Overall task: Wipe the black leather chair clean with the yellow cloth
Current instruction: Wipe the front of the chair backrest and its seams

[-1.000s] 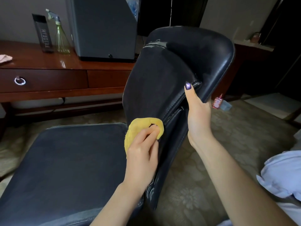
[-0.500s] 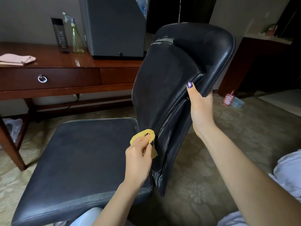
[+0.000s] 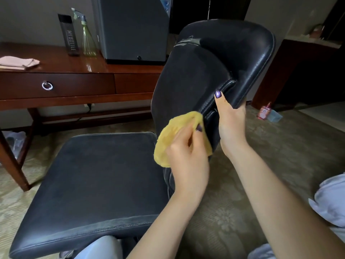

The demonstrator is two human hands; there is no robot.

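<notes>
Mid-wipe on black leather chair (image 3: pixel 186 81) back: L grip (image 3: pixel 186 161) pinches soft yellow cloth (image 3: pixel 168 144), R grip (image 3: pixel 230 124) clamps its edge; next stroke needs firm pressure, prob. upward.

Dark bottle (image 3: pixel 68 35), green spray bottle (image 3: pixel 88 40), grey box (image 3: pixel 133 28) and folded pink cloth (image 3: pixel 18 62) on wooden desk (image 3: pixel 56 62).

Wooden desk (image 3: pixel 56 62) in front of me is carrying a folded pink cloth (image 3: pixel 17 62), dark bottle (image 3: pixel 68 35), green spray bottle (image 3: pixel 87 38) and grey box (image 3: pixel 132 28), possibly a mini fridge. Patterned carpet (image 3: pixel 233 212) is bearing the desk, black leather chair (image 3: pixel 97 180), and a small pink bottle (image 3: pixel 263 111) just beside a blue-grey pack (image 3: pixel 274 116).
</notes>
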